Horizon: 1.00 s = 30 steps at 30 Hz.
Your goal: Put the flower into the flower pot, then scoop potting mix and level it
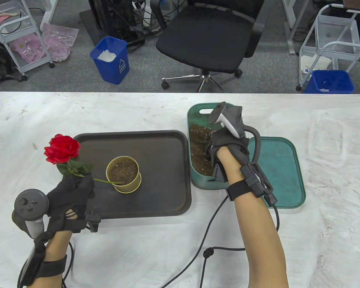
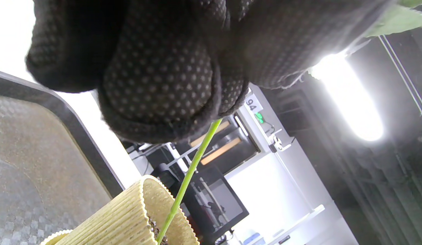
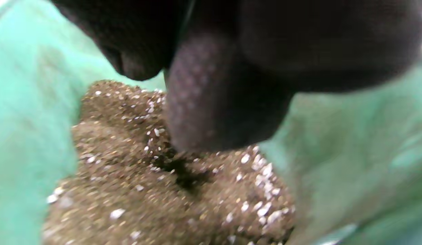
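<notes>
**Rose Stem Meets the Pot**

A red flower [image 1: 62, 149] with green leaves tilts left as the left hand [image 1: 70, 192] pinches its thin stem, whose tip rests in the ribbed yellow flower pot [image 1: 123, 175] on a dark tray [image 1: 156, 144]. The right hand [image 1: 228, 147] reaches into the green bin [image 1: 198, 177] of speckled potting mix [image 1: 199, 141] (its fingers are blurred in the wrist view; their state cannot be told).

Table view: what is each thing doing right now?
Flower: tilted, stem end in the pot.
Flower pot: upright on the dark tray, partly filled.
Left hand: grips the stem.
Right hand: down in the potting mix.
Green tub: holds mix.
</notes>
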Available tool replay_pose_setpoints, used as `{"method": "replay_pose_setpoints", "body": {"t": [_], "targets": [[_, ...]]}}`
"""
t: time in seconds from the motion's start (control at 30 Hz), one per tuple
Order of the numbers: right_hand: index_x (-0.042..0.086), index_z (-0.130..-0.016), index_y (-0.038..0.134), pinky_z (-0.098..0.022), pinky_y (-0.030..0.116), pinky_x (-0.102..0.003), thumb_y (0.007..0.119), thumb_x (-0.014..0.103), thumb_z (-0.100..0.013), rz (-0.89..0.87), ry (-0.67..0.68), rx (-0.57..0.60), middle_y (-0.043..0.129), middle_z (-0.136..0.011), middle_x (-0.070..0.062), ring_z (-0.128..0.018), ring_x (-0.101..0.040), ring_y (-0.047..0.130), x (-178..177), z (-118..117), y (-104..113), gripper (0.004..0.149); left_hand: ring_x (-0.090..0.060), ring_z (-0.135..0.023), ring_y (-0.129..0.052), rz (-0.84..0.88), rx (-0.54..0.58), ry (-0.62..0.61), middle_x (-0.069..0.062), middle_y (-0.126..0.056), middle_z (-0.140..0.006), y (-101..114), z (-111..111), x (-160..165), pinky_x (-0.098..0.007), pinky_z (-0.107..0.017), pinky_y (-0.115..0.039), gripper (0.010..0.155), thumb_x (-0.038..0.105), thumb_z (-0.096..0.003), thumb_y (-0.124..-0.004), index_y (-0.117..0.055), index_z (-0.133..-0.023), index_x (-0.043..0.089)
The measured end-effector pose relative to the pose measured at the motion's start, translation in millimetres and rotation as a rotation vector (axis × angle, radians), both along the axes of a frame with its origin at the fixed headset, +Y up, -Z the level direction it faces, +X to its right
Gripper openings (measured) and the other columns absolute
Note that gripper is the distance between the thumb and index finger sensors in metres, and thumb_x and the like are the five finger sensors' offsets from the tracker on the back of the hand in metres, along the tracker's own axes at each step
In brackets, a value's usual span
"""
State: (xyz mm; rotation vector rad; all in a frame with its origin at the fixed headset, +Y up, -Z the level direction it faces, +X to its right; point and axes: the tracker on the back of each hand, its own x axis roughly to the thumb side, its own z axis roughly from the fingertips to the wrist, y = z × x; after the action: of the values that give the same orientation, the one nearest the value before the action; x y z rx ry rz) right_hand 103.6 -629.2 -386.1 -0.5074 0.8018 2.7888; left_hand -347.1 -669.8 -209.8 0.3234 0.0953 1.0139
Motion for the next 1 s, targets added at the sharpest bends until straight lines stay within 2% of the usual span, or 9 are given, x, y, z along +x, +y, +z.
{"method": "replay_pose_setpoints", "body": {"t": [0.2,0.33,0.77,1.0], "targets": [[0.001,-0.085,0.078,-0.004,0.092,-0.032,0.079,0.032,-0.042,-0.201,-0.042,-0.08,0.1,-0.056,-0.017,-0.016,-0.022,0.106,10.9,-0.6,-9.1,0.053,-0.015,-0.023,-0.113,0.001,-0.001,0.003,0.004,-0.104,-0.058,-0.2,0.1,0.0,-0.035,-0.027,-0.097,0.045,0.045,-0.0389,-0.089,-0.089,-0.076,0.019],[0.0,-0.085,0.077,-0.004,0.093,-0.031,0.079,0.033,-0.042,-0.32,-0.078,-0.093,0.1,-0.056,-0.017,-0.017,-0.021,0.106,16.9,0.7,-12.3,0.054,-0.015,-0.023,-0.113,0.002,-0.004,0.007,0.004,-0.104,-0.058,-0.2,0.1,-0.5,-0.035,-0.027,-0.097,0.045,0.045,-0.0389,-0.089,-0.089,-0.076,0.019],[-0.002,-0.085,0.074,-0.005,0.096,-0.031,0.077,0.032,-0.042,-0.629,-0.245,-0.036,0.099,-0.058,-0.018,-0.019,-0.022,0.109,29.7,7.0,-27.1,0.055,-0.015,-0.023,-0.113,0.008,-0.008,0.006,0.004,-0.104,-0.058,-0.7,-0.9,-1.7,-0.035,-0.027,-0.097,0.045,0.045,-0.039,-0.089,-0.089,-0.076,0.019],[-0.002,-0.085,0.074,-0.005,0.097,-0.031,0.077,0.031,-0.042,-0.779,-0.391,0.057,0.099,-0.059,-0.019,-0.019,-0.023,0.109,40.8,33.6,-20.5,0.054,-0.015,-0.023,-0.113,0.004,0.003,-0.017,0.004,-0.104,-0.058,2.4,1.4,4.4,-0.035,-0.027,-0.097,0.045,0.045,-0.0389,-0.089,-0.089,-0.076,0.02]]}}
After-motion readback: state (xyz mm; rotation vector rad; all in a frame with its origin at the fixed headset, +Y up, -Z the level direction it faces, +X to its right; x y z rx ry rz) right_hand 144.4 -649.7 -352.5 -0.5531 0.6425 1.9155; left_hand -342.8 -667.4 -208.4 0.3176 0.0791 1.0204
